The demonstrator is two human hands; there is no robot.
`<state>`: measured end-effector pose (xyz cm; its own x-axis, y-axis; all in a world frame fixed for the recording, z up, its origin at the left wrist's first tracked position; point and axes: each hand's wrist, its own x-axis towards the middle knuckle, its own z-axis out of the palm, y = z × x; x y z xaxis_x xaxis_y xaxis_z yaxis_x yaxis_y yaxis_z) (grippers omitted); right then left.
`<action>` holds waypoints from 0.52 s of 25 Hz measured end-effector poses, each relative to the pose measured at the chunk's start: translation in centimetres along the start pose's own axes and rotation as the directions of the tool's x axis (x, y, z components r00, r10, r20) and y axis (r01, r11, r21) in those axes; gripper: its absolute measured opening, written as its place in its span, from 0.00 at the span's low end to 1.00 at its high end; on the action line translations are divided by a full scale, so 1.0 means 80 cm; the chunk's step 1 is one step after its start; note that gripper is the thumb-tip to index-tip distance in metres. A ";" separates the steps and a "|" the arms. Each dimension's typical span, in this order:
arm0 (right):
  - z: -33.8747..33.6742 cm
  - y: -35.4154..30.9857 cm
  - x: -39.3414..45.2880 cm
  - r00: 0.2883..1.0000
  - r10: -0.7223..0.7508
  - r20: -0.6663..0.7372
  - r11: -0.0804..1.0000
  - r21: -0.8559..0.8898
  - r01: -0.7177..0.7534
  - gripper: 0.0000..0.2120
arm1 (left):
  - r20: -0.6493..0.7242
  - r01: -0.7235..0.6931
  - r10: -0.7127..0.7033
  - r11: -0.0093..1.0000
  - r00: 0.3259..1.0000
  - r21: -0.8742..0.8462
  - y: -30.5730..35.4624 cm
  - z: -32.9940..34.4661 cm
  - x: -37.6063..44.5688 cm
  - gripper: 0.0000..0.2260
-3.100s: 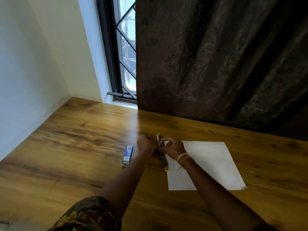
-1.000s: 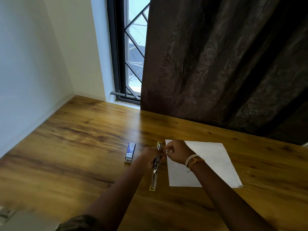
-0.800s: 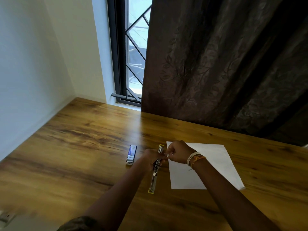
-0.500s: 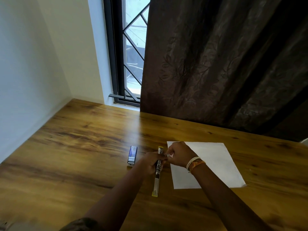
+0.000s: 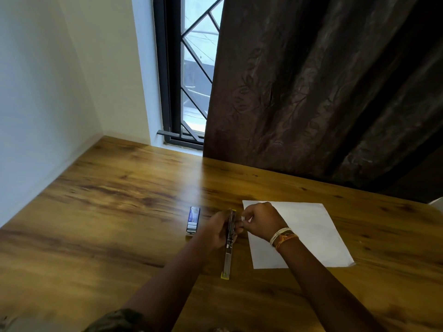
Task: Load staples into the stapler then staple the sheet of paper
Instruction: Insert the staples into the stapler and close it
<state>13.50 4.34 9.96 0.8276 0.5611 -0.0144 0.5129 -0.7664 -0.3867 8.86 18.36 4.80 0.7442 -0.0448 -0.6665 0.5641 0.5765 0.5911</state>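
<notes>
The stapler (image 5: pixel 228 245) lies swung open on the desk (image 5: pixel 107 224), a long metal channel with yellow ends. The left hand (image 5: pixel 217 232) grips its middle; the right hand (image 5: pixel 260 220) pinches at its top (contents unclear), beside the white paper (image 5: pixel 309 233) and staple box (image 5: pixel 193 220).

**What the hands and frame edges are hiding**

The left hand (image 5: pixel 217 230) is covering the stapler (image 5: pixel 229 245) at its far half. The right hand (image 5: pixel 260 220) is overlapping the paper (image 5: pixel 309 232) at its near-left corner; anything pinched in its fingertips is too small to tell. The desk (image 5: pixel 107 212) is running off the bottom edge.
</notes>
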 end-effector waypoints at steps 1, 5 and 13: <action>0.004 -0.004 -0.002 1.000 -0.003 -0.010 1.000 0.010 0.003 0.06 | -0.017 0.004 -0.004 0.999 1.000 -0.034 -0.001 -0.002 0.001 0.15; 0.027 -0.021 -0.013 0.999 0.007 -0.032 0.996 0.091 -0.004 0.07 | -0.073 0.027 -0.031 0.998 0.997 -0.060 -0.003 -0.004 0.002 0.13; 0.039 -0.018 -0.014 0.998 0.045 -0.035 0.991 0.129 -0.040 0.07 | -0.055 0.057 -0.060 0.997 0.997 -0.052 -0.004 -0.007 0.008 0.14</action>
<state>11.14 5.83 7.70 0.8575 0.5145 0.0006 0.4455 -0.7418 -0.5012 8.95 18.57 3.96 0.6883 -0.0339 -0.7246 0.5862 0.6144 0.5280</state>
